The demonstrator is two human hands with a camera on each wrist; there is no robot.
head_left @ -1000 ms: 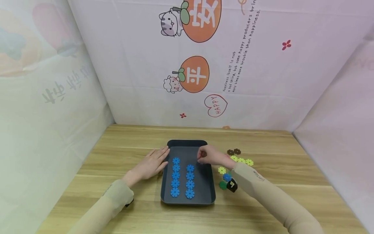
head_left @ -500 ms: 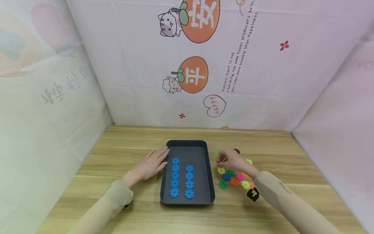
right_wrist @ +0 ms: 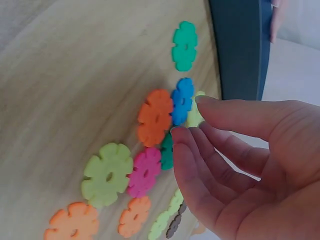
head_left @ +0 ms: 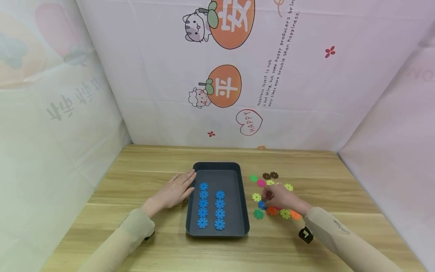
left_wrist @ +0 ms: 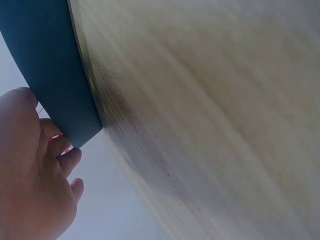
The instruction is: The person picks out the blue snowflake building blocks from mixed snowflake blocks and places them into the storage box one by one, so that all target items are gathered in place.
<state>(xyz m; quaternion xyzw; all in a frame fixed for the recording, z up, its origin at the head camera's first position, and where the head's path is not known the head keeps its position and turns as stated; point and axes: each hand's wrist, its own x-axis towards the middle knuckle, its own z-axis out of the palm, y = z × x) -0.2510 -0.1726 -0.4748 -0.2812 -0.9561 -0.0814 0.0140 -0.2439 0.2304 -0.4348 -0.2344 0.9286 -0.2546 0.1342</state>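
Right wrist view: right hand [right_wrist: 235, 165], fingers loosely spread, hovers over a blue disc [right_wrist: 182, 100] overlapping an orange disc [right_wrist: 154, 117]; pinching could drag both. Left hand [head_left: 175, 191] lies flat against the tray [head_left: 244, 211].

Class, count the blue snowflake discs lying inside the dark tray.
9: five in the left column, four in the right column of the tray. None seem hidden.
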